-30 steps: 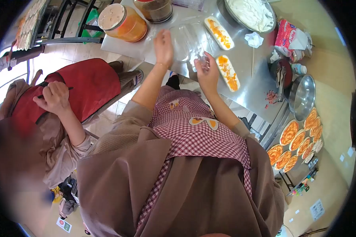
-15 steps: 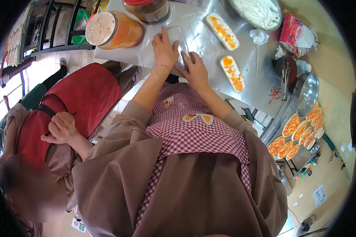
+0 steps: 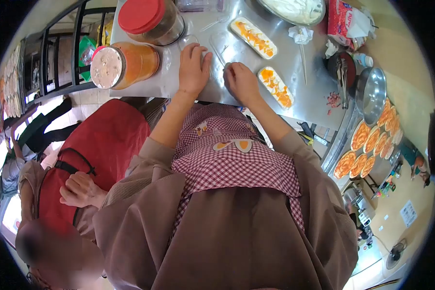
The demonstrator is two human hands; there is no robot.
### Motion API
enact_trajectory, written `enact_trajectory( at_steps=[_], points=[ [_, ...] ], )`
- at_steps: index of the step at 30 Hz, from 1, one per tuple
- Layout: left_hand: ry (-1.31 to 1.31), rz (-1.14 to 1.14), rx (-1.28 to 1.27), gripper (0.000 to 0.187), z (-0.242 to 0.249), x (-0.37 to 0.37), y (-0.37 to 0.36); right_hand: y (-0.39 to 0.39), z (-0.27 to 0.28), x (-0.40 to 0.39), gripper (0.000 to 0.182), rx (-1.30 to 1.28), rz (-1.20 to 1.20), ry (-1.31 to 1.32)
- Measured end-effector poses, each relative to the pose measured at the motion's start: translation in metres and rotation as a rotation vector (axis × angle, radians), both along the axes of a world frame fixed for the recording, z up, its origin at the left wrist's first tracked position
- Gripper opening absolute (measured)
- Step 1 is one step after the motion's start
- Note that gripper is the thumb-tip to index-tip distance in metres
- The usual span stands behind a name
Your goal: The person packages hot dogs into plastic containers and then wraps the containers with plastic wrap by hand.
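My left hand (image 3: 193,70) lies on the steel table with its fingers stretched forward, nothing held. Its fingertips rest on or beside a clear plastic piece (image 3: 189,40), mostly covered by the hand. To the right, my right hand (image 3: 240,83) is curled, fingertips together at the near end of another clear plastic piece (image 3: 219,44); whatever is between them is hidden. Two long white trays of cream with orange fruit pieces lie beyond and beside it: one farther tray (image 3: 253,37) and one nearer tray (image 3: 275,87).
Left of my hands stand an orange-filled jar (image 3: 142,65) and a red-lidded jar (image 3: 142,17). A cream bowl (image 3: 295,9), tissue pack (image 3: 345,24), tongs (image 3: 342,84) and metal bowl (image 3: 372,96) are rightward. A person in a red apron (image 3: 99,145) stands close on my left.
The view has shifted, so the table things sit farther left. My right hand has moved right, away from my left hand, to the second clear piece. My left hand's fingers have lowered.
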State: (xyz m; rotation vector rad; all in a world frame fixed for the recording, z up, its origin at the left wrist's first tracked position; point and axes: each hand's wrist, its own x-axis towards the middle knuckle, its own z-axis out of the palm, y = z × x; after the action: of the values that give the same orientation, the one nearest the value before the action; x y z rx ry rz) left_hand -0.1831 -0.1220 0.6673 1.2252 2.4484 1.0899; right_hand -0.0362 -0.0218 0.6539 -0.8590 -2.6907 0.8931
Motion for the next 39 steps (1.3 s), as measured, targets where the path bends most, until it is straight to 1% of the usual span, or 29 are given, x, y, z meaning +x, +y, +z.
enact_trajectory(
  at_steps=[1, 2, 3, 4, 5, 6, 8, 12, 14, 15, 16, 18, 22, 24, 27, 28, 29, 31, 34, 36, 38, 39],
  points=[
    [-0.08, 0.012, 0.084, 0.025, 0.007, 0.003, 0.004, -0.001, 0.017, -0.001, 0.019, -0.189, -0.058, 0.127],
    [-0.164, 0.023, 0.166, 0.019, 0.015, 0.008, 0.008, -0.002, 0.035, 0.0, 0.019, -0.187, -0.066, 0.129],
    [-0.165, 0.013, 0.167, 0.019, 0.024, 0.013, 0.011, -0.004, 0.056, 0.002, 0.018, -0.376, -0.087, 0.151],
    [-0.692, -0.002, 0.27, 0.016, 0.033, 0.018, 0.014, -0.006, 0.072, 0.007, 0.017, -0.566, -0.108, 0.174],
    [-1.221, -0.017, 0.361, 0.014, 0.043, 0.024, 0.018, -0.008, 0.084, 0.013, 0.016, -0.589, -0.122, 0.239],
    [-1.224, -0.027, 0.356, 0.014, 0.054, 0.03, 0.021, -0.008, 0.092, 0.019, 0.016, -0.586, -0.132, 0.241],
    [-1.385, -0.117, 0.377, 0.013, 0.073, 0.041, 0.026, -0.005, 0.105, 0.032, 0.017, -0.539, -0.067, 0.39],
    [-1.327, -0.221, 0.3, 0.008, 0.08, 0.07, 0.031, 0.006, 0.113, 0.062, 0.021, -0.48, -0.112, 0.406],
    [-1.369, -0.133, 0.249, 0.009, 0.089, 0.089, 0.035, 0.009, 0.113, 0.078, 0.027, -0.637, -0.281, 0.41],
    [-1.374, -0.148, 0.243, 0.009, 0.095, 0.096, 0.036, 0.011, 0.117, 0.086, 0.031, -0.715, -0.303, 0.434],
    [-1.417, -0.141, 0.238, 0.01, 0.101, 0.103, 0.038, 0.013, 0.12, 0.094, 0.031, -0.709, -0.316, 0.436],
    [-1.463, -0.144, 0.226, 0.012, 0.11, 0.115, 0.041, 0.019, 0.127, 0.113, 0.03, -0.827, -0.264, 0.386],
    [-1.454, -0.284, 0.163, 0.013, 0.114, 0.136, 0.044, 0.021, 0.134, 0.146, 0.029, -0.848, -0.272, 0.391],
    [-1.435, -0.348, 0.14, 0.013, 0.115, 0.147, 0.047, 0.02, 0.133, 0.16, 0.026, -0.88, -0.289, 0.498],
    [-1.406, -0.417, 0.139, 0.014, 0.117, 0.164, 0.05, 0.02, 0.137, 0.179, 0.023, -0.822, -0.322, 0.455],
    [-1.443, -0.441, 0.152, 0.014, 0.115, 0.169, 0.051, 0.02, 0.136, 0.185, 0.023, -0.818, -0.328, 0.458],
    [-1.48, -0.464, 0.165, 0.014, 0.114, 0.174, 0.053, 0.02, 0.135, 0.191, 0.021, -0.856, -0.35, 0.485],
    [-1.461, -0.467, 0.139, 0.014, 0.116, 0.183, 0.055, 0.02, 0.136, 0.201, 0.019, -0.892, -0.378, 0.515],
    [-1.447, -0.48, 0.114, 0.015, 0.12, 0.194, 0.058, 0.024, 0.141, 0.213, 0.018, -0.894, -0.373, 0.557],
    [-1.456, -0.498, 0.108, 0.015, 0.123, 0.2, 0.06, 0.029, 0.144, 0.221, 0.02, -0.871, -0.327, 0.571],
    [-1.364, -0.562, 0.127, 0.017, 0.127, 0.204, 0.062, 0.031, 0.146, 0.228, 0.019, -0.884, -0.325, 0.583],
    [-1.365, -0.567, 0.124, 0.017, 0.13, 0.205, 0.064, 0.032, 0.146, 0.231, 0.019, -0.9, -0.316, 0.592]
  ],
)
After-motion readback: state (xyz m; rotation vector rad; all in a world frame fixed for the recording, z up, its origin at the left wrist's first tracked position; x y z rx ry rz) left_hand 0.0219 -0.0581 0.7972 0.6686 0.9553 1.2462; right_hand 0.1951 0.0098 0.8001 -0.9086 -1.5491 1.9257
